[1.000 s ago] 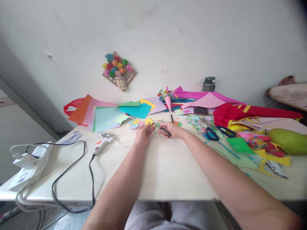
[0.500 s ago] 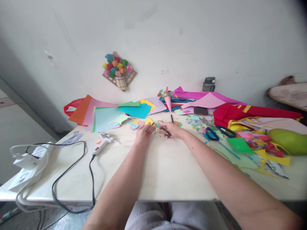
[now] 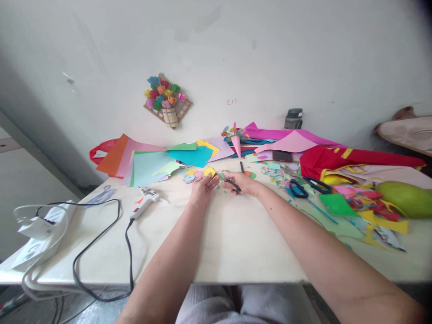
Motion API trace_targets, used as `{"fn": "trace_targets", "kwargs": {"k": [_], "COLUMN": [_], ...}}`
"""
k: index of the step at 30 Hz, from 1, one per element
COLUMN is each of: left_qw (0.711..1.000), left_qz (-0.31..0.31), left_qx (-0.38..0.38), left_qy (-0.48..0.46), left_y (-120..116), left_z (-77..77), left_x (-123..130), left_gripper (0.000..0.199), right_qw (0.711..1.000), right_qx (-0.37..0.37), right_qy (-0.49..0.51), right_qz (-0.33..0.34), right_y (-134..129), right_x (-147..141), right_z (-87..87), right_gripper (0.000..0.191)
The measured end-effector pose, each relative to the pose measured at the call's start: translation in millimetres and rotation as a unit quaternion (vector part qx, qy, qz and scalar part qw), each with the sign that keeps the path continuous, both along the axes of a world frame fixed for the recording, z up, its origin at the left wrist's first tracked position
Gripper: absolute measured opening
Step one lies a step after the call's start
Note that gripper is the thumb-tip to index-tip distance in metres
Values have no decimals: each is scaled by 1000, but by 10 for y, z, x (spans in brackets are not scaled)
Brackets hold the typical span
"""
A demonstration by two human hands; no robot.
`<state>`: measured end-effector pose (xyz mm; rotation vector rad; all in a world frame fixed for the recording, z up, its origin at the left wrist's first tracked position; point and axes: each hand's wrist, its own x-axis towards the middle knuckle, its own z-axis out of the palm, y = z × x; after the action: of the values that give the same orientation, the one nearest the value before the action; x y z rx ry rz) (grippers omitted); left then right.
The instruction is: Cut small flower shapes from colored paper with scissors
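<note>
Near the middle of the table, my left hand (image 3: 203, 187) is closed on a yellow paper piece (image 3: 209, 172). Just to its right, my right hand (image 3: 242, 183) grips small dark-handled scissors (image 3: 232, 183), whose blades point left toward the yellow paper. Round paper cutouts (image 3: 189, 178) in blue, pink and yellow lie just left of my left hand. Behind my right hand are a black pen-like object (image 3: 241, 167) and an orange and green paper piece (image 3: 249, 174). The exact contact between blades and paper is too small to make out.
A glue gun (image 3: 145, 204) with a black cord lies left, near a power strip (image 3: 47, 234). Coloured sheets (image 3: 192, 156) and a pink paper cone (image 3: 236, 146) line the back. Right are larger scissors (image 3: 299, 189), paper scraps (image 3: 337, 204) and a green rounded object (image 3: 405, 198).
</note>
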<state>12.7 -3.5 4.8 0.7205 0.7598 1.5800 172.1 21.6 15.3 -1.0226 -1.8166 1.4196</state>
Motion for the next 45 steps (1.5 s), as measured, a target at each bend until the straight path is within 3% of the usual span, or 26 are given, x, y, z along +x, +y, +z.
{"fn": "trace_targets", "kwargs": {"k": [22,38,45], "left_qw": [1000,999,999], "left_qz": [4,-32,-25], "left_qx": [-15,31,25], "left_qy": [16,27,21], "left_y": [1,11,-1], "left_z": [16,-20,-3], "left_x": [-25,-44,-29], "left_gripper": [21,29,27], "right_qw": [1000,1000,1000], "right_qx": [-8,-22,-14], "right_qy": [3,-17,9], "right_qz": [0,8,16], "right_y": [-43,-110,-40], "right_x": [59,90,87], "right_z": [79,155,84], "right_gripper": [27,24,26]}}
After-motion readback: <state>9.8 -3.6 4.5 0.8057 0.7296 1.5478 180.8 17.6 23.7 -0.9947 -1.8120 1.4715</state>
